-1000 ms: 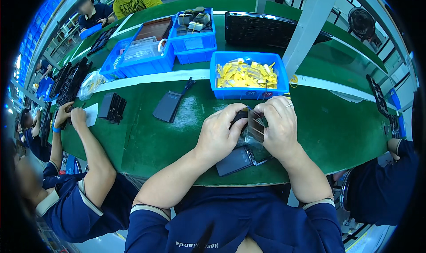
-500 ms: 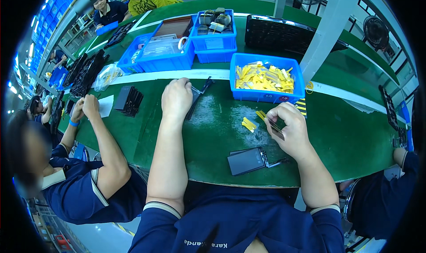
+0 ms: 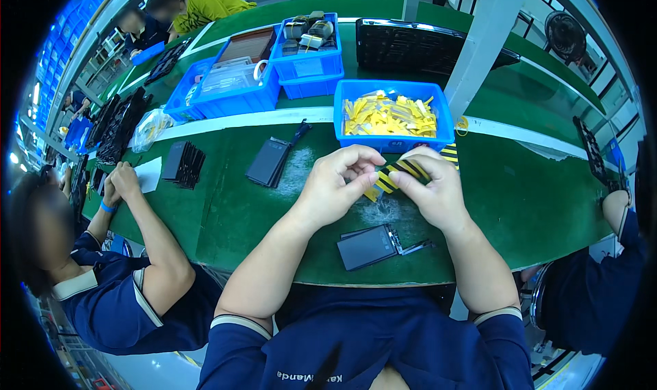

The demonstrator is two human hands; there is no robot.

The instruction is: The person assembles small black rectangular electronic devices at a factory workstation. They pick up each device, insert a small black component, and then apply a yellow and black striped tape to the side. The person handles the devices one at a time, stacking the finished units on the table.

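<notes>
My right hand (image 3: 438, 190) is closed on a yellow-and-black striped strip (image 3: 405, 171), thumb on top. From the other side my left hand (image 3: 341, 186) pinches at the strip's left end with thumb and forefinger. A small yellow piece (image 3: 371, 194) shows just below the left fingertips, partly hidden. Nearer me on the green table (image 3: 233, 232) lie flat black rectangular parts (image 3: 366, 248), overlapping, with thin metal-looking ends pointing right. Another small stack of the same black parts (image 3: 269, 161) lies left of my left hand, with a narrow end reaching away from me.
Beyond my hands stands a blue bin (image 3: 393, 142) of yellow strips. Farther left are stacked blue bins (image 3: 311, 87) with dark parts. A metal post (image 3: 489, 48) rises at right. A co-worker's hands (image 3: 123, 183) are at left, near a black stack (image 3: 183, 164).
My left hand has left the far black stack and moved right to the strip. My right hand has turned, so the strip's striped face now shows.
</notes>
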